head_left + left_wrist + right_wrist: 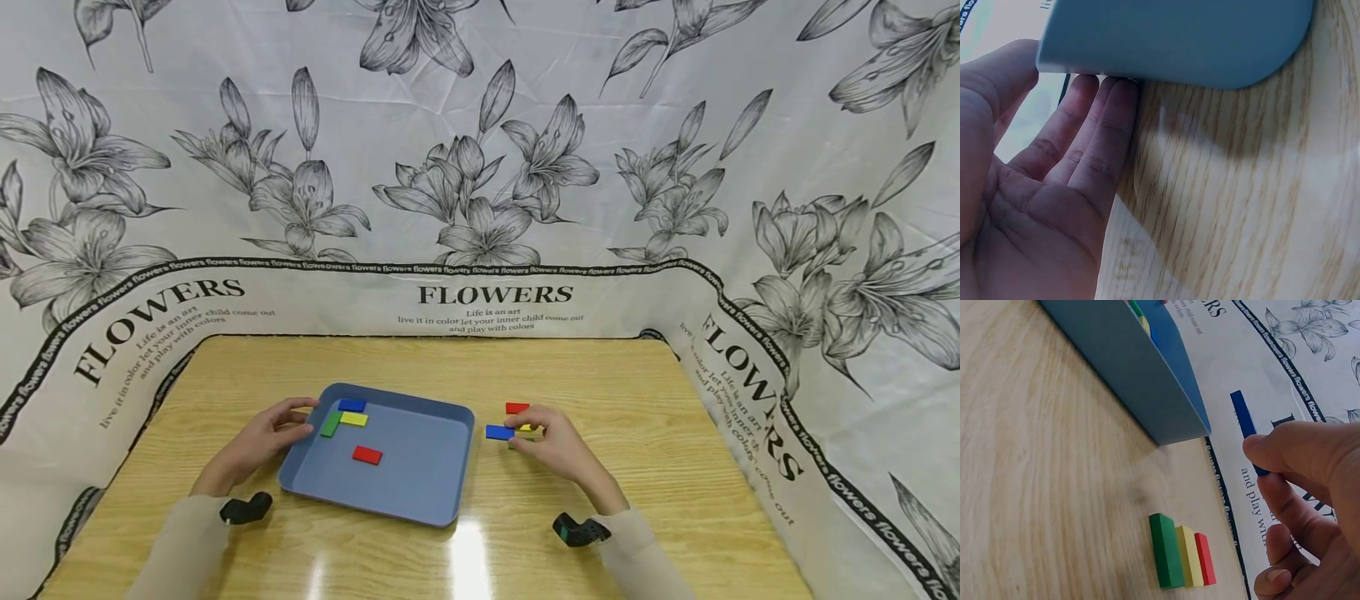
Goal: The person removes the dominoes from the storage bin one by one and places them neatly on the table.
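Note:
My right hand (555, 446) pinches a flat blue block (498, 432) between thumb and fingers, to the right of the tray. In the right wrist view the blue block (1244, 415) is held above the table. Under and beside that hand lie a green block (1166, 550), a yellow block (1189, 556) and a red block (1205, 557) in a row. My left hand (258, 437) touches the left side of the blue-grey tray (405, 492) with fairly straight fingers. Its thumb is by the rim in the left wrist view.
In the tray, a blue block (352, 405), a yellow block (354, 419) and a green block (331, 424) sit close together at the back left, with a red block (367, 455) nearer the middle. A flower-printed cloth (495, 300) borders the wooden table (600, 367).

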### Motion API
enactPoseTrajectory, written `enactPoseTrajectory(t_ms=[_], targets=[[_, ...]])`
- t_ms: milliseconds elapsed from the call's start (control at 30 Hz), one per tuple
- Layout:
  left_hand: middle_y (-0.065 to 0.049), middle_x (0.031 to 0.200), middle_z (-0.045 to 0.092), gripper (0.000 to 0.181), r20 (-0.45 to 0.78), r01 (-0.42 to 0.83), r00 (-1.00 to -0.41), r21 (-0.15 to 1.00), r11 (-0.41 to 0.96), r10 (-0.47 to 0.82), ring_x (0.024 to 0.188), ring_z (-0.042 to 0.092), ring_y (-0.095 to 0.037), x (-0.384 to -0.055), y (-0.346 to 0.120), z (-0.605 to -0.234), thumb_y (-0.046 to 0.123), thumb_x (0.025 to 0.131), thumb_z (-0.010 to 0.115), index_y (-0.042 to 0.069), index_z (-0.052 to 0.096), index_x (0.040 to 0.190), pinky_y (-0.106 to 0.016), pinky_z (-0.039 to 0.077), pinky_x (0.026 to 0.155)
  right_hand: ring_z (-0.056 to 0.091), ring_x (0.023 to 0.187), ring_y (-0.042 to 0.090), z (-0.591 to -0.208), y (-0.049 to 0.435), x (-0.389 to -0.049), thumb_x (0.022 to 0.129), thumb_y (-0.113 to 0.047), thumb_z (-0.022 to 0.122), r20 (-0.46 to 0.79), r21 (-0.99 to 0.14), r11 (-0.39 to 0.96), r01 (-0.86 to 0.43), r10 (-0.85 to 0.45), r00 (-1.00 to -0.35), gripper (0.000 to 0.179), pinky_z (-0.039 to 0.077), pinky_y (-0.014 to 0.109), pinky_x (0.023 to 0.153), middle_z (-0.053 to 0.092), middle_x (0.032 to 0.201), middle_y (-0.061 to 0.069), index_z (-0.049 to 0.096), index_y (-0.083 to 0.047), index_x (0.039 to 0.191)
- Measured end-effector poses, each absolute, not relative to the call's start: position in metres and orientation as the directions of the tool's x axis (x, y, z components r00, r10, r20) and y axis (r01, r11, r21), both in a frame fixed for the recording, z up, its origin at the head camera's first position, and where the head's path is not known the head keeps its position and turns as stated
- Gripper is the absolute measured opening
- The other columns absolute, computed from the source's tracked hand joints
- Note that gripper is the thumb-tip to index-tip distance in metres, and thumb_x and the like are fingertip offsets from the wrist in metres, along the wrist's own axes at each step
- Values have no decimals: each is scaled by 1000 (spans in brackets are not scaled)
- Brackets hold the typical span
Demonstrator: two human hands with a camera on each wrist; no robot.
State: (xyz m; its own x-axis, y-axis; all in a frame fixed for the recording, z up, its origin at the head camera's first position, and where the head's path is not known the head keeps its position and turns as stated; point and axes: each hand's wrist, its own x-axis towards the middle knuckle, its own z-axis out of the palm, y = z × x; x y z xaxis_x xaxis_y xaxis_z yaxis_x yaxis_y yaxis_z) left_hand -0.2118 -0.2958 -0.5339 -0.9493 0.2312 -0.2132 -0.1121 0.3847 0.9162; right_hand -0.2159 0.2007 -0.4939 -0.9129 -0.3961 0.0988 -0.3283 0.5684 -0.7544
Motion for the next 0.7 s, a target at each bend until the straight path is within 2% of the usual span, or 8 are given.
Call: enactPoseTrajectory(t_ms=[167, 367, 567, 700], targets=[[-25, 141, 52, 59, -213, -112, -948, 918, 380, 235, 123, 58, -34, -212, -296, -533, 31, 104, 63, 12, 42, 155, -38, 55, 92, 58, 98, 28, -498, 206, -212, 93, -14, 77, 94, -746, 583, -323, -388, -917, 17, 44, 36, 77, 72, 112, 4, 79, -15, 111], [-25, 139, 53, 59, -209, -112, -950, 921, 373, 231, 120, 59, -33, -211, -296, -533, 31, 104, 63, 11, 42, 155, -34, 55, 90, 60, 100, 28, -504, 210, -208, 93, -12, 77, 80, -733, 599, -322, -394, -915, 19, 51, 44, 82, 73, 112, 2, 79, -14, 111], [-26, 141, 52, 59, -204, -110, -952, 924, 366, 228, 120, 59, -32, -211, -296, -533, 31, 104, 63, 10, 42, 155, -33, 55, 90, 58, 100, 25, -510, 215, -204, 91, -11, 78, 52, -735, 613, -290, -376, -925, 19, 48, 33, 79, 72, 109, 0, 79, -15, 110], [-26, 141, 52, 59, -199, -104, -952, 925, 366, 231, 121, 58, -32, -211, -296, -534, 31, 104, 64, 10, 41, 155, -33, 55, 91, 59, 101, 25, -513, 219, -201, 91, -12, 77, 39, -734, 622, -275, -365, -930, 19, 48, 34, 81, 71, 111, 0, 79, -16, 109]])
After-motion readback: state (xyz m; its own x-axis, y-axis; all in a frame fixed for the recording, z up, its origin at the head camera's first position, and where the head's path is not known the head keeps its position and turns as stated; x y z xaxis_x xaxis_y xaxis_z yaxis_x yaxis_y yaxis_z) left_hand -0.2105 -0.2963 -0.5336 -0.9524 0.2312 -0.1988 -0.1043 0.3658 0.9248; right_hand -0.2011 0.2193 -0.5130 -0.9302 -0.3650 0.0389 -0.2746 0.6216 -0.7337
